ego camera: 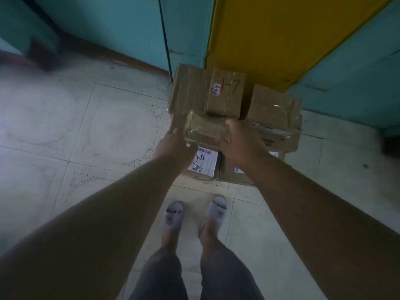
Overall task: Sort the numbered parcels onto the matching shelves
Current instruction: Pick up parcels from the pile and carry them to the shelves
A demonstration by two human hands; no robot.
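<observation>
The small parcel (205, 131) is a flat brown cardboard packet wrapped in glossy clear tape that catches the light; no number can be read on it. Both hands grasp it: the left hand (173, 144) clasps its left end, the right hand (238, 141) wraps its right end, fingers curled over the top edge. It is held just above a stack of boxes on the tiled floor (86, 126).

Counting that stack with the small parcel as landmark: directly beyond it stands a taped box (207, 92) with "1-7" handwritten in black and a few blue characters beside it. Beyond and to the right sits a second box (272, 105) with shiny tape and no legible writing. Underneath are larger cartons; the one below (203, 165) carries a white shipping label with a barcode and a handwritten mark that looks like "2-1", though that is unclear. At least five parcels are visible altogether.

Behind the stack rise teal panels (129, 29) and a yellow one (270, 35).
</observation>
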